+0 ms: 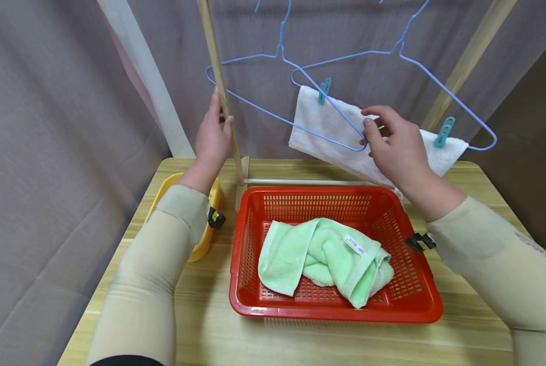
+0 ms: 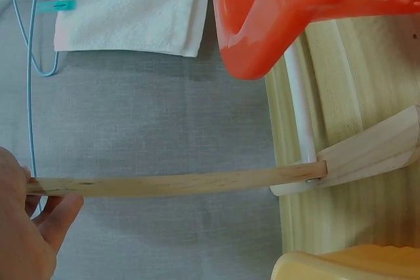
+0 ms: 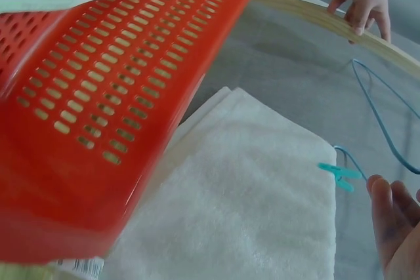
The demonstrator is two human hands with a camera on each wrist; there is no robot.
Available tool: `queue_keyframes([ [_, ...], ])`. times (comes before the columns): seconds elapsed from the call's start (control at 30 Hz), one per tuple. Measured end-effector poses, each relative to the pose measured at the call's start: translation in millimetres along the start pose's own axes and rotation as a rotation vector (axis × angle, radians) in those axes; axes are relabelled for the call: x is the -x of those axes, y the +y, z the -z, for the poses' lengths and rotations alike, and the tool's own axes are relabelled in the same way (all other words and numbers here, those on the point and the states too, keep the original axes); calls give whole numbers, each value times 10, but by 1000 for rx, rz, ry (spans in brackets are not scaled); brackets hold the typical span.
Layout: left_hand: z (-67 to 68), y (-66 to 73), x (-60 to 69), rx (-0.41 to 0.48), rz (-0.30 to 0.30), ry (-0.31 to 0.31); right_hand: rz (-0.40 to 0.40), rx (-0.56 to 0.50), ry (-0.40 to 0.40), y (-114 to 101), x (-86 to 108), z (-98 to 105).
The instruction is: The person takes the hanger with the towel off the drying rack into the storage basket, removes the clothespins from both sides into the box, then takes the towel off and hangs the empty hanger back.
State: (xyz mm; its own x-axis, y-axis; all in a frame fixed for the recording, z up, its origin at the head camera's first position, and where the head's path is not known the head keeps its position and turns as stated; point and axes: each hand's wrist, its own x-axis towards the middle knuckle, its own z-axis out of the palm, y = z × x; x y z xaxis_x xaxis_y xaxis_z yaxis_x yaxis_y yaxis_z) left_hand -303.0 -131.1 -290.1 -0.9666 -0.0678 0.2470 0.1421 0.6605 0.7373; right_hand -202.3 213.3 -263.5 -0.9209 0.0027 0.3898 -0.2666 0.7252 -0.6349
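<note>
My left hand (image 1: 213, 133) holds the upright wooden post (image 1: 212, 46) of a rack, thumb on one side and fingers on the other. The fingers of my right hand (image 1: 398, 145) are bent at the lower right corner of an empty blue hanger (image 1: 316, 134), with thumb and fingertips around the wire. Behind it, a white towel (image 1: 318, 119) hangs from a second blue hanger (image 1: 451, 91), held by teal clips (image 1: 444, 132). In the right wrist view the towel (image 3: 243, 181) hangs beside the fingertips of my right hand (image 3: 397, 227).
A red basket (image 1: 336, 316) with a crumpled green towel (image 1: 291, 249) stands on the wooden table (image 1: 300, 345), in front of the rack's white bottom bar (image 1: 309, 181). A yellow container (image 1: 204, 246) is partly under my left forearm. Grey cloth hangs behind.
</note>
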Motion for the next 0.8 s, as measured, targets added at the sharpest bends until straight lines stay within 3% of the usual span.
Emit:
queue_keyframes([
  [0.23,6,11,2,-8,7,-4,-12,37,5,94,52,121],
  [0.6,10,12,10,-20,2,-6,73,135,165,239,148,418],
  [0.8,9,15,8,-25,6,-5,50,147,213,272,190,636],
])
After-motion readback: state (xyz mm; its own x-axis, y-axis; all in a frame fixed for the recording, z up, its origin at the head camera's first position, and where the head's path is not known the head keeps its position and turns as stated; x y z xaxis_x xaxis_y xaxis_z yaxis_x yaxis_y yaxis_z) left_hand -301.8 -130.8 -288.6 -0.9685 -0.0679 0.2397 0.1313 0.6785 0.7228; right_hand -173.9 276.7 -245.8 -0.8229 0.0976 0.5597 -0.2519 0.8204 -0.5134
